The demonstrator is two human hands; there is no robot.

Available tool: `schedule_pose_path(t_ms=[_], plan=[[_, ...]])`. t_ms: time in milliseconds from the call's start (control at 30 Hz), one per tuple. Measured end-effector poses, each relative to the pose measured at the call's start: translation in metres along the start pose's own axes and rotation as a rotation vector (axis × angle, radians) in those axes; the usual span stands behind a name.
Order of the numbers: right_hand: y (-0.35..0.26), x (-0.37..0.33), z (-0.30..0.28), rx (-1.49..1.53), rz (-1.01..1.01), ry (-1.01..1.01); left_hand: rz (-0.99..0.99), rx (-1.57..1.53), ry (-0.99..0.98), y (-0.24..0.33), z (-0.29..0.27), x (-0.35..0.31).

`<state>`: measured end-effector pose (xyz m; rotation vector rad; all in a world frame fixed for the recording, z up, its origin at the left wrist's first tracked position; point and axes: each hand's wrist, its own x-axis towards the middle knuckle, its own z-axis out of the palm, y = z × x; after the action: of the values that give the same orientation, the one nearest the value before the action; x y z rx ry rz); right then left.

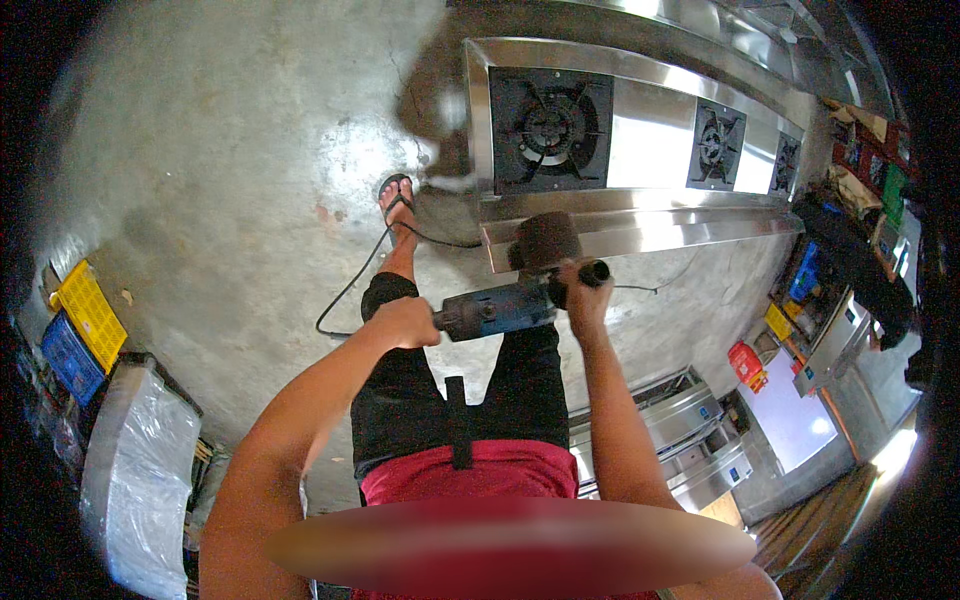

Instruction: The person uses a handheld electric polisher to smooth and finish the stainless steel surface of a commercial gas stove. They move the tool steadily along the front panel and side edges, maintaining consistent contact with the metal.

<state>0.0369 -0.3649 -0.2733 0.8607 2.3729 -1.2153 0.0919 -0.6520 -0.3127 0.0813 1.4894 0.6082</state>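
Power tool (pixel 495 312): it is being held across the centre of the frame.
Left hand (pixel 405 322): it is closing tightly around the tool's rear end.
Right hand (pixel 587 292): it is wrapping around the dark handle (pixel 597 272).
Black cord (pixel 361 271): it is curving over the floor (pixel 230 200), left of centre.
Steel stove (pixel 650 125): it is standing at upper right.

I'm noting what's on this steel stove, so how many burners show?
3: a left burner, a middle burner and a right burner along the steel stove; none seems hidden.
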Motion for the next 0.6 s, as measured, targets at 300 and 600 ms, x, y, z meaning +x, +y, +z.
schedule_pose_path(t_ms=[300,600], plan=[[0.023,0.062,-0.078,0.194,0.056,0.014,0.126,0.006,0.034,0.082,0.004,0.066],[0.003,-0.007,0.02,0.041,0.038,-0.085,-0.105,-0.002,-0.016,-0.008,0.001,-0.015]])
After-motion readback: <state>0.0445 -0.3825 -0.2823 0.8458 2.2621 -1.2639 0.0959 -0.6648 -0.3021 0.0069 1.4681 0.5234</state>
